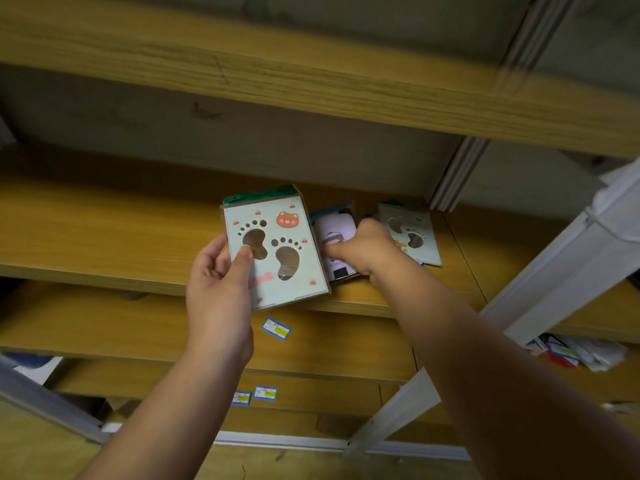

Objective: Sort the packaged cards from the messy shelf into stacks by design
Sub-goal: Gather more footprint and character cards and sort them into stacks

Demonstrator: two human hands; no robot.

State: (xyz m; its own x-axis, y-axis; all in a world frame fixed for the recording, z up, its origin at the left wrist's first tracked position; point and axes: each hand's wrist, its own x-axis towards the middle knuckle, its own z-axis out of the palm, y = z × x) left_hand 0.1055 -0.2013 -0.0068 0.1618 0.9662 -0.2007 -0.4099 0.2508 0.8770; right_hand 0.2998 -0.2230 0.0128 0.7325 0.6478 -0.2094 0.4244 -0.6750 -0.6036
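Left hand (221,271) pinches the footprint card (275,251) upright over the shelf (104,237) edge. Right hand (360,251) is nearer the purple card (336,230), fingers curled on it, just right of the held card. Matching footprint card (410,233) lies flat beyond the right hand.

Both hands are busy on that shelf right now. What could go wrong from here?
1. The left hand holds the footprint card only at its lower left corner, thumb on the front; the slick wrapper could slip out.
2. The right hand covers much of the purple card, so its design may be misjudged.
3. The second footprint card overlaps that pile, so pulling the purple card could drag it toward the shelf edge.
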